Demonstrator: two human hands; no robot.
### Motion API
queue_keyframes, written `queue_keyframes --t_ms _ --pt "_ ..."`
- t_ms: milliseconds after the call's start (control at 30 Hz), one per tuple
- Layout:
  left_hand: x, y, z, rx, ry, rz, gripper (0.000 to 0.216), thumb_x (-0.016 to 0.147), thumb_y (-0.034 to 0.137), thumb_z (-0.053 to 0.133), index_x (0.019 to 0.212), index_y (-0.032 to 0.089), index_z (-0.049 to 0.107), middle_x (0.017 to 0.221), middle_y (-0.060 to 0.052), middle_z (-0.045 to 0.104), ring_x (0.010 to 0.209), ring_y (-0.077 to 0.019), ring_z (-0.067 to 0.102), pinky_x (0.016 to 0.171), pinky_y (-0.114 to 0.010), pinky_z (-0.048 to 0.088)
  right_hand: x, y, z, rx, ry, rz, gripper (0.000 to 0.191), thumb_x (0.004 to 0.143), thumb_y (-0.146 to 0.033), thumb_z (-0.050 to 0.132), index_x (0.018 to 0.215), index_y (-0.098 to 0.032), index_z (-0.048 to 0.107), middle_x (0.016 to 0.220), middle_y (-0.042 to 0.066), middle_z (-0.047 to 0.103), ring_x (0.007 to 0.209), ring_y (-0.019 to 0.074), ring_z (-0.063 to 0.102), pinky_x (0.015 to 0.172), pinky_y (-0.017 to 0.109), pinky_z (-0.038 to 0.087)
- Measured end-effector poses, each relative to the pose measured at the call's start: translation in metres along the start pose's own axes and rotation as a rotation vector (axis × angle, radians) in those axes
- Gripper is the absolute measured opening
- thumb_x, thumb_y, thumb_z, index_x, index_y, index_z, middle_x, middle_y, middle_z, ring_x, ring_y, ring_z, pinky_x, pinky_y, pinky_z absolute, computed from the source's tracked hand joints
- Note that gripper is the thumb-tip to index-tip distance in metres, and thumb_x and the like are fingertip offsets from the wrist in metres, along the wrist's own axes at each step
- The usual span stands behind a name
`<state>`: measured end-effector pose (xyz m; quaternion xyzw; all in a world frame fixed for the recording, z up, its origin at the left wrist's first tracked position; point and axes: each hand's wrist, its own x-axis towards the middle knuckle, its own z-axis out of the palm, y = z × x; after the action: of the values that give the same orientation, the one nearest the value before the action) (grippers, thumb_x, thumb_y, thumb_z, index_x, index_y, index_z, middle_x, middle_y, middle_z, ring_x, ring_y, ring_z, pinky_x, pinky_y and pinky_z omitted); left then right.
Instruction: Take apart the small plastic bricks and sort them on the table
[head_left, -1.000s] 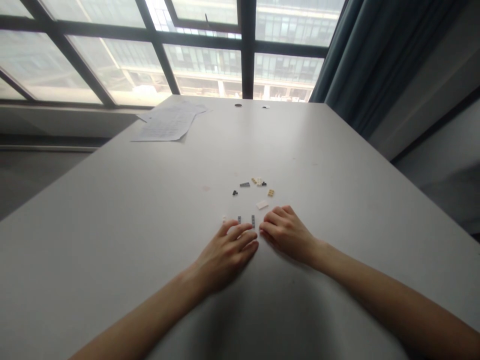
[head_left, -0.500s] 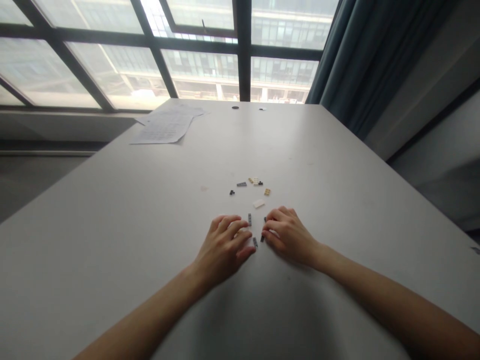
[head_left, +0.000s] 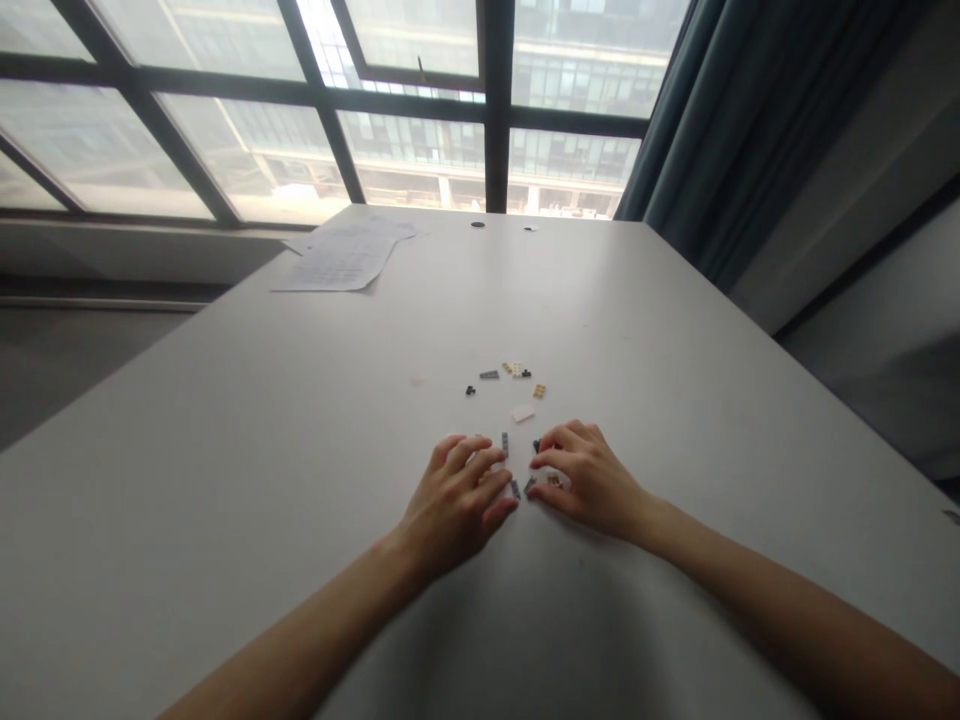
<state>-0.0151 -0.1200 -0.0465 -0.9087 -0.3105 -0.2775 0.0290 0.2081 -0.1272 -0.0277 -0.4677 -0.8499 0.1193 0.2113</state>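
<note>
My left hand (head_left: 457, 500) rests on the table with its fingers slightly apart. Close to its fingertips lie a grey studded building brick (head_left: 505, 444) and, near the thumb, a second small grey brick (head_left: 515, 489). My right hand (head_left: 589, 475) faces it, thumb and index finger apart. A grey piece (head_left: 530, 484) lies by the right thumb tip, perhaps touching it. Beneath the right palm a brown-and-white piece (head_left: 554, 480) shows in part. Another dark piece (head_left: 536, 446) sits at the right fingertips, partly covered. Something light under the left fingers is mostly hidden.
Farther up the white table (head_left: 360, 370) lie a white flat piece (head_left: 523, 413), a tan brick (head_left: 539, 391), a black piece (head_left: 470, 391), a grey wedge piece (head_left: 489, 375) and a cluster of small bricks (head_left: 516, 369). Paper sheets (head_left: 337, 265) are at the back left.
My right thumb and index finger have parted around the piece between them, and the piece under the palm now shows. The left hand barely moved. The whole view has shifted slightly.
</note>
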Motion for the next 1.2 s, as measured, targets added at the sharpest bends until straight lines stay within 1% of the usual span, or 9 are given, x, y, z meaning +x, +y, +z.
queue_keyframes --t_ms 233,433,533,600,767,900,1067,1133,1200 --pt "0.001 0.001 -0.002 -0.002 0.023 0.037 0.014 0.086 0.028 0.060 0.097 0.023 0.067 0.104 -0.006 0.067 0.106 -0.0253 0.054 0.097 -0.047 0.036 -0.001 -0.006 0.008 -0.060 -0.003 -0.030 0.006 0.079 -0.026 0.071 0.082 -0.021 0.069 0.094 0.004 0.064 0.097 0.0218 0.051 0.089 0.039 0.034" --pt "-0.001 0.001 -0.001 -0.012 0.008 0.044 0.012 0.086 0.026 0.060 0.097 0.024 0.067 0.104 -0.005 0.067 0.106 -0.0245 0.054 0.097 -0.047 0.036 0.000 -0.005 0.009 -0.027 -0.009 -0.039 0.004 0.081 -0.022 0.069 0.085 -0.021 0.067 0.094 0.004 0.064 0.096 0.0214 0.051 0.089 0.039 0.034" --pt "-0.001 0.001 0.000 -0.014 0.011 0.052 0.011 0.086 0.024 0.061 0.095 0.025 0.067 0.103 -0.004 0.067 0.105 -0.0239 0.055 0.096 -0.046 0.037 0.002 -0.005 0.008 -0.038 -0.016 -0.077 0.001 0.083 -0.019 0.065 0.083 -0.021 0.066 0.094 0.003 0.065 0.096 0.0209 0.052 0.089 0.038 0.033" --pt "0.000 0.001 0.000 -0.009 0.021 0.059 0.010 0.086 0.023 0.061 0.094 0.025 0.067 0.103 -0.004 0.067 0.104 -0.0238 0.055 0.095 -0.046 0.037 0.003 -0.006 0.007 -0.054 -0.008 -0.103 0.004 0.085 -0.018 0.062 0.083 -0.020 0.065 0.091 0.003 0.065 0.093 0.0200 0.053 0.087 0.037 0.034" --pt "0.001 0.001 0.000 0.018 0.007 0.063 0.012 0.087 0.022 0.059 0.096 0.024 0.067 0.103 -0.004 0.067 0.105 -0.0242 0.054 0.097 -0.047 0.036 0.004 -0.006 0.007 -0.180 0.047 -0.177 0.015 0.090 -0.015 0.054 0.077 -0.018 0.062 0.073 0.003 0.062 0.078 0.0185 0.051 0.079 0.034 0.036" --pt "0.001 0.002 0.000 0.021 -0.004 0.054 0.016 0.087 0.023 0.059 0.101 0.024 0.066 0.104 -0.005 0.066 0.106 -0.0243 0.053 0.098 -0.046 0.036 -0.003 -0.006 0.013 -0.273 0.075 -0.273 0.019 0.092 -0.014 0.051 0.076 -0.017 0.062 0.075 0.004 0.062 0.077 0.0191 0.049 0.080 0.035 0.036" --pt "0.001 0.001 0.000 0.009 -0.006 0.051 0.015 0.088 0.022 0.058 0.099 0.023 0.067 0.105 -0.005 0.066 0.106 -0.0244 0.053 0.098 -0.047 0.035 -0.008 -0.009 0.019 -0.194 0.090 -0.351 0.014 0.091 -0.015 0.053 0.083 -0.017 0.063 0.077 0.004 0.063 0.077 0.0177 0.051 0.078 0.034 0.038" --pt "0.001 0.000 0.001 0.003 -0.018 0.048 0.015 0.088 0.022 0.057 0.100 0.023 0.066 0.105 -0.005 0.066 0.107 -0.0244 0.053 0.099 -0.047 0.035 -0.009 -0.008 0.017 -0.139 0.118 -0.343 0.008 0.089 -0.019 0.057 0.084 -0.018 0.064 0.077 0.003 0.063 0.077 0.0177 0.052 0.077 0.034 0.038" --pt "0.001 0.000 0.001 -0.007 -0.023 0.045 0.016 0.088 0.023 0.057 0.101 0.023 0.066 0.105 -0.005 0.066 0.108 -0.0243 0.053 0.099 -0.047 0.035 -0.009 -0.007 0.013 -0.092 0.153 -0.291 0.005 0.088 -0.022 0.060 0.088 -0.018 0.064 0.081 0.003 0.065 0.080 0.0186 0.053 0.078 0.035 0.039"
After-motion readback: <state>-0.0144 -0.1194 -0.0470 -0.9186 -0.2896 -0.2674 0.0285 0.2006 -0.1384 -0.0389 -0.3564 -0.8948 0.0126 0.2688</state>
